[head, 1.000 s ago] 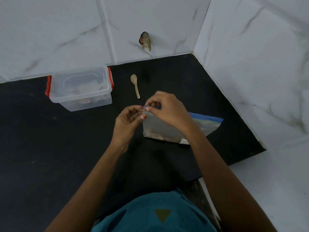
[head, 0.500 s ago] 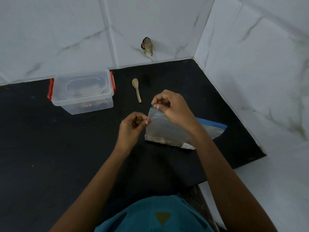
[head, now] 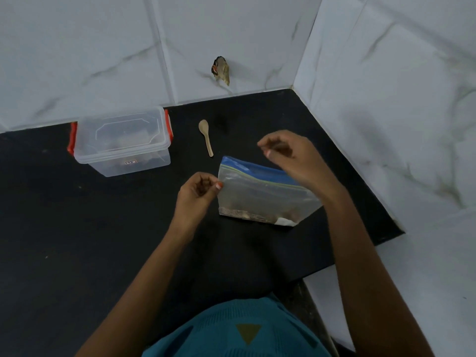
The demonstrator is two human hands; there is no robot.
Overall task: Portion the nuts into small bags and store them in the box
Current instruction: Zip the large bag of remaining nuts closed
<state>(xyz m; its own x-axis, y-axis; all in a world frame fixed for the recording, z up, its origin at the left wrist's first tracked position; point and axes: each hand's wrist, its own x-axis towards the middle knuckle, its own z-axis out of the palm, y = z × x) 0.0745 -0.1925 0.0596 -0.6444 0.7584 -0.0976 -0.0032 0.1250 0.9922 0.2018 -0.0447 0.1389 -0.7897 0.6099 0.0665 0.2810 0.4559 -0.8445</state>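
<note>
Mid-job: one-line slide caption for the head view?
Left hand pinches the bag by its edge, right hand above it; lidded box and spoon behind.

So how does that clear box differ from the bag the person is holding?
The box is rigid, lidded with red clips, and sits untouched by the wall. The bag is soft, has a blue zip strip, and is pinched at its edge by the left hand. Both are see-through, with brownish contents.
</note>
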